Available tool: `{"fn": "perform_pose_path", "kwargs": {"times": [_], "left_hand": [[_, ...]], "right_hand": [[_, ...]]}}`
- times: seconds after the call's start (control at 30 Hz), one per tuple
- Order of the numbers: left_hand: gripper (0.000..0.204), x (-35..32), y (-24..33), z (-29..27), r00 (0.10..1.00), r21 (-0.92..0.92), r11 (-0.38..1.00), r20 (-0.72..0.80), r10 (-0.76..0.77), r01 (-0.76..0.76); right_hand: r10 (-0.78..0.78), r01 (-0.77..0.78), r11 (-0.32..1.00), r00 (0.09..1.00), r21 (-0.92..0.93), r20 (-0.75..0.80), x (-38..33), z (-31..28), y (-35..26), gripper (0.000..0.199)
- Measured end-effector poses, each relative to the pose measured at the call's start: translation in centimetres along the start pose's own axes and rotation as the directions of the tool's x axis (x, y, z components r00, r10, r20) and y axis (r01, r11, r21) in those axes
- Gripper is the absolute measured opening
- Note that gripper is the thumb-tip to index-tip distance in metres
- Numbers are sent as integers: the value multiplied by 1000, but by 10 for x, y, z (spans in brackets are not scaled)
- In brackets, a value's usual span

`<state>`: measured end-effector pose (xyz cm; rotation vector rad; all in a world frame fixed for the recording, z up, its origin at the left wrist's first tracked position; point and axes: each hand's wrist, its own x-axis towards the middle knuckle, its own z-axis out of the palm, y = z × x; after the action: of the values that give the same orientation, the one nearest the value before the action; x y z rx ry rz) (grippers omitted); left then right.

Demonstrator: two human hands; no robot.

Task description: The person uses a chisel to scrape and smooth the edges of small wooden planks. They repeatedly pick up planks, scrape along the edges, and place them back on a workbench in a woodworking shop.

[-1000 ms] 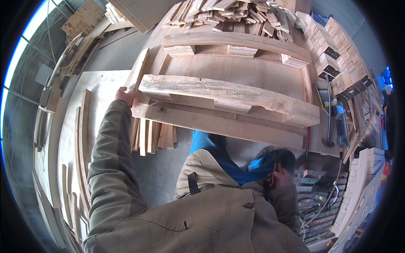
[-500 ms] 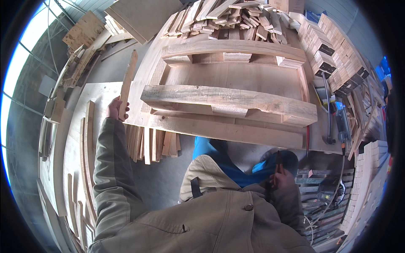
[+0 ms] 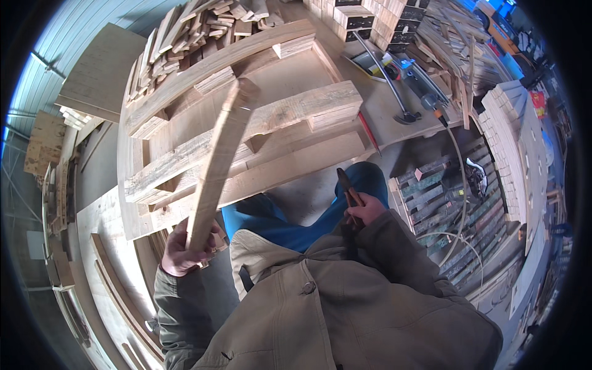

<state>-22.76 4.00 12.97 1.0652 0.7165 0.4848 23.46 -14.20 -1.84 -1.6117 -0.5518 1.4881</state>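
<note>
My left hand (image 3: 183,251) is closed around the lower end of a wooden board (image 3: 217,157). The board slants upward and its far end passes in front of a wooden pallet frame (image 3: 302,105) on the workbench. Low in front of my body, my right hand (image 3: 368,208) grips a pair of pliers (image 3: 345,180) by its reddish handles, jaws pointing away from me. The pallet frame has long thick boards with short blocks between them; the raised board covers part of it.
On the bench's right lie a claw hammer (image 3: 387,77), a red bar (image 3: 370,131) and a hose-fed tool (image 3: 425,92). Loose wood pieces (image 3: 209,24) pile up at the back. Stacked blocks (image 3: 394,21) stand behind the hammer. A slatted pallet (image 3: 431,200) lies at lower right.
My view has turned to the right. My left hand has brought the board inward, nearer the pallet frame. The pliers in my right hand now show more plainly.
</note>
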Motion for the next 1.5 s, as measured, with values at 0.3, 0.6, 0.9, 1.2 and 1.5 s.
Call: {"fn": "perform_pose_path", "kwargs": {"times": [0.3, 0.6, 0.9, 1.2, 1.5], "left_hand": [[78, 55, -66, 81, 919, 58, 956, 264, -294, 289], [76, 64, -85, 90, 931, 22, 950, 197, -309, 310], [89, 68, -97, 92, 959, 131, 961, 115, -258, 243], [91, 66, -102, 96, 965, 197, 955, 101, -244, 221], [90, 71, -108, 86, 978, 344, 935, 144, -149, 92]], "right_hand": [[-87, 95, 994, 987, 47, -137, -36, -4, -8, 46], [-174, 203, 970, 964, 134, -202, -54, -6, -27, 55], [-685, 712, 699, 641, -66, -345, -60, -4, -45, 57], [-130, 168, 950, 979, 262, -158, -32, 5, -14, 19], [-308, 87, 745, 924, -661, -225, -22, -17, -28, 23]]}}
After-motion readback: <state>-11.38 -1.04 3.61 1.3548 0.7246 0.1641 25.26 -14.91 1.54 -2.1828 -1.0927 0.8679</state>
